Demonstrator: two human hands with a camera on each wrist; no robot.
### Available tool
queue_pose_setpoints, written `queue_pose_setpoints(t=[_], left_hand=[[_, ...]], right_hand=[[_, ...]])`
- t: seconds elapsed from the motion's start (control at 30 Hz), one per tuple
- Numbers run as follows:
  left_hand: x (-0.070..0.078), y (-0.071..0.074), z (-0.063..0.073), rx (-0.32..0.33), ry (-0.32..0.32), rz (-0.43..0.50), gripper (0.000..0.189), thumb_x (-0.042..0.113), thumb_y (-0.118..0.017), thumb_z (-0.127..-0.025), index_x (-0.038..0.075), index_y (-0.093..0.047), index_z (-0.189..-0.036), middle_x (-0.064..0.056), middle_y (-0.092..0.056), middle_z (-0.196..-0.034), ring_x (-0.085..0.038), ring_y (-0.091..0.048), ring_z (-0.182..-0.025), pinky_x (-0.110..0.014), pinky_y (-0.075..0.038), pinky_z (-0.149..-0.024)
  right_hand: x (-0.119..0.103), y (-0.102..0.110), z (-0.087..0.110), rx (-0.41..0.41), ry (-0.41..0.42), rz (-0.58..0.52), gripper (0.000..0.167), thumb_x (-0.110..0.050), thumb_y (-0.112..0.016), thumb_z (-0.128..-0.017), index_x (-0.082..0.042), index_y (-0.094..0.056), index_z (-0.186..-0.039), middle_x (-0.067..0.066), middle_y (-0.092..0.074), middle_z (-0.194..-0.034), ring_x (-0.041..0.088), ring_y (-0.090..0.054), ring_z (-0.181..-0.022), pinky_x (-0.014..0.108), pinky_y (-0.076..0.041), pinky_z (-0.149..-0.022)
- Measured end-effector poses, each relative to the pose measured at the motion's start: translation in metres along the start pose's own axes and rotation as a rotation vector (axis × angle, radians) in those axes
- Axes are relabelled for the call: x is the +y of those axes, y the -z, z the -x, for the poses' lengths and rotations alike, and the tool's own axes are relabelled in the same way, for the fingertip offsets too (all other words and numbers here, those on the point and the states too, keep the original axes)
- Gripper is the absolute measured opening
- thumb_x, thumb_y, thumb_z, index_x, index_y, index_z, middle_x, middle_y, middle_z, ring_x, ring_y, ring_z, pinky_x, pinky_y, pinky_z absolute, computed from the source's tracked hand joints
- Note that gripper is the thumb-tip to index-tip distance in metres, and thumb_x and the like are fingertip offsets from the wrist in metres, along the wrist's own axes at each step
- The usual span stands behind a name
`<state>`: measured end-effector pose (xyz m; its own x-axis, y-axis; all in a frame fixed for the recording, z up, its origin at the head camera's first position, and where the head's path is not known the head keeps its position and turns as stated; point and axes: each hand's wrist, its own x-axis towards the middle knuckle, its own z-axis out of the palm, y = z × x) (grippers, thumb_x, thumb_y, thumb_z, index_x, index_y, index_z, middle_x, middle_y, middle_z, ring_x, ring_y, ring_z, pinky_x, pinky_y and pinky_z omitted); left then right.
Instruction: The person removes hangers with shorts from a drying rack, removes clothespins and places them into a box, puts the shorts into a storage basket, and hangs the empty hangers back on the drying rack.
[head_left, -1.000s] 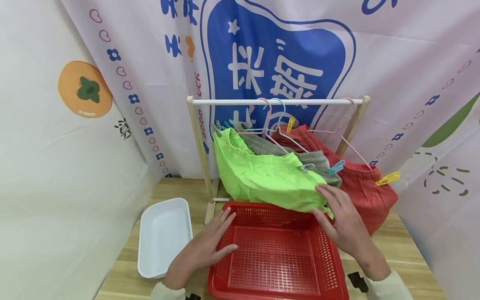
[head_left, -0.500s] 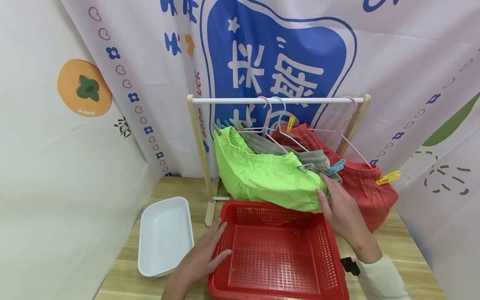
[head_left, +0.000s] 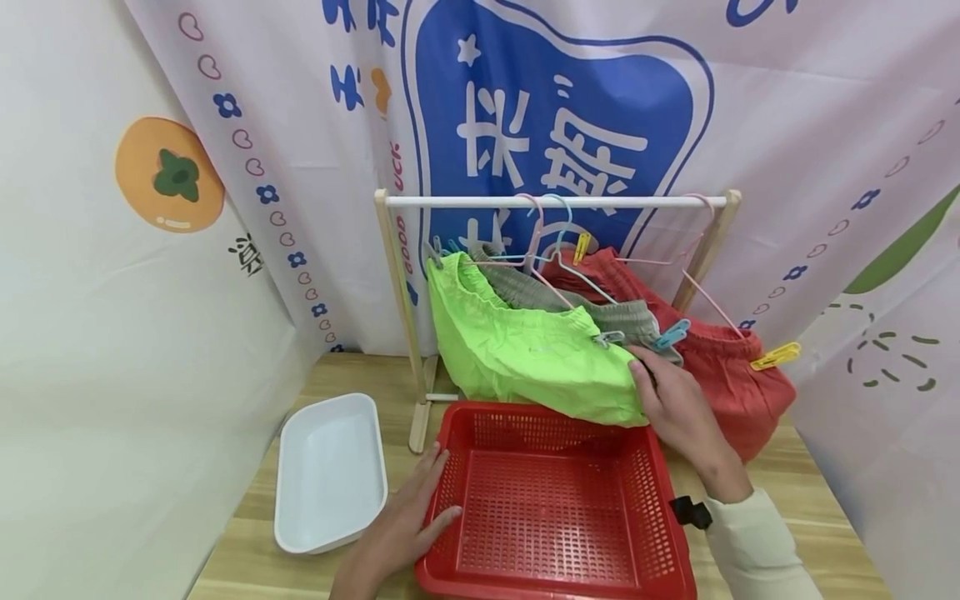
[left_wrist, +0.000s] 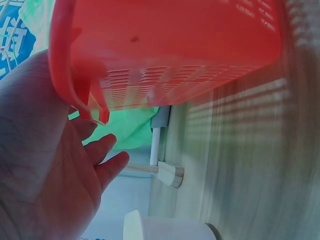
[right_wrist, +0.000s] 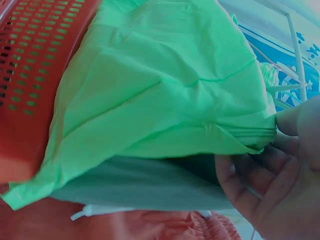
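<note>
Bright green shorts (head_left: 536, 358) hang by their elastic waist from a pink hanger (head_left: 534, 237), held by grey clothespins (head_left: 609, 337). My right hand (head_left: 678, 408) pinches their right side edge; in the right wrist view the thumb is on one face of the green cloth (right_wrist: 165, 95) and fingers are behind it. Grey shorts (head_left: 630, 318) and red shorts (head_left: 738, 400) hang behind. My left hand (head_left: 401, 517) rests at the left rim of a red perforated basket (head_left: 555, 517), thumb over the rim; its fingers (left_wrist: 102, 147) extend loosely along the outside.
A small wooden rack with a white bar (head_left: 465, 202) stands behind the basket. A white tray (head_left: 330, 475) sits to the left on the wooden table (head_left: 247, 550). Blue (head_left: 672, 333) and yellow clothespins (head_left: 776, 357) clip the rear shorts. Printed cloth walls enclose the table.
My right hand has moved in from beside the green shorts and taken hold of their right edge. My left hand has slid slightly left and down to the basket's rim.
</note>
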<state>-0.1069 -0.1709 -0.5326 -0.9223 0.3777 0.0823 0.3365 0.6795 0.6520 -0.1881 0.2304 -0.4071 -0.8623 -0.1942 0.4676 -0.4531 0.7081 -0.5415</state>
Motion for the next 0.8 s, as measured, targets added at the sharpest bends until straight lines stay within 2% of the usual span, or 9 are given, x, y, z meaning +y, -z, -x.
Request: queue_pose_setpoints(t=[0.2,0.37,0.57,0.7,0.8], left_hand=[[-0.001,-0.003,0.001,0.029,-0.015,0.007,0.08,0.049,-0.056,-0.104,0.018,-0.017,-0.166,-0.009,-0.014,-0.171,-0.035,-0.023,-0.152,-0.057,-0.031,-0.115],[-0.003,-0.008,0.001,0.055,-0.024,0.001,0.078,0.048,-0.057,-0.104,0.018,-0.02,-0.166,-0.011,-0.016,-0.17,-0.037,-0.027,-0.15,-0.06,-0.034,-0.113],[-0.003,-0.01,0.001,0.071,-0.021,0.006,0.078,0.049,-0.058,-0.104,0.016,-0.023,-0.165,-0.011,-0.018,-0.17,-0.036,-0.028,-0.15,-0.059,-0.036,-0.112],[-0.004,-0.01,0.001,0.089,-0.042,0.011,0.077,0.046,-0.059,-0.104,0.013,-0.026,-0.164,-0.014,-0.02,-0.169,-0.038,-0.029,-0.149,-0.06,-0.037,-0.111],[-0.004,-0.01,0.002,0.091,-0.035,0.016,0.076,0.047,-0.058,-0.104,0.013,-0.026,-0.164,-0.012,-0.02,-0.169,-0.037,-0.029,-0.149,-0.06,-0.037,-0.111]], right_hand=[[0.003,-0.005,-0.004,-0.027,-0.013,-0.099,0.039,-0.021,-0.045,-0.112,0.003,-0.056,-0.141,0.024,-0.058,-0.139,0.043,-0.052,-0.129,0.064,-0.041,-0.105],[0.004,-0.009,-0.006,-0.042,0.002,-0.106,0.037,-0.019,-0.042,-0.113,0.005,-0.053,-0.139,0.025,-0.058,-0.136,0.043,-0.053,-0.128,0.063,-0.042,-0.103],[0.001,-0.014,-0.009,0.016,0.055,-0.085,0.029,-0.011,-0.039,-0.112,0.008,-0.053,-0.129,0.023,-0.062,-0.118,0.038,-0.059,-0.111,0.057,-0.048,-0.089],[-0.003,-0.017,-0.009,0.054,0.039,-0.089,0.027,-0.009,-0.038,-0.112,0.008,-0.053,-0.125,0.021,-0.061,-0.114,0.036,-0.058,-0.104,0.053,-0.046,-0.085],[-0.004,-0.018,-0.009,0.083,0.024,-0.092,0.026,-0.008,-0.038,-0.112,0.009,-0.053,-0.125,0.023,-0.061,-0.113,0.037,-0.058,-0.105,0.053,-0.046,-0.086]])
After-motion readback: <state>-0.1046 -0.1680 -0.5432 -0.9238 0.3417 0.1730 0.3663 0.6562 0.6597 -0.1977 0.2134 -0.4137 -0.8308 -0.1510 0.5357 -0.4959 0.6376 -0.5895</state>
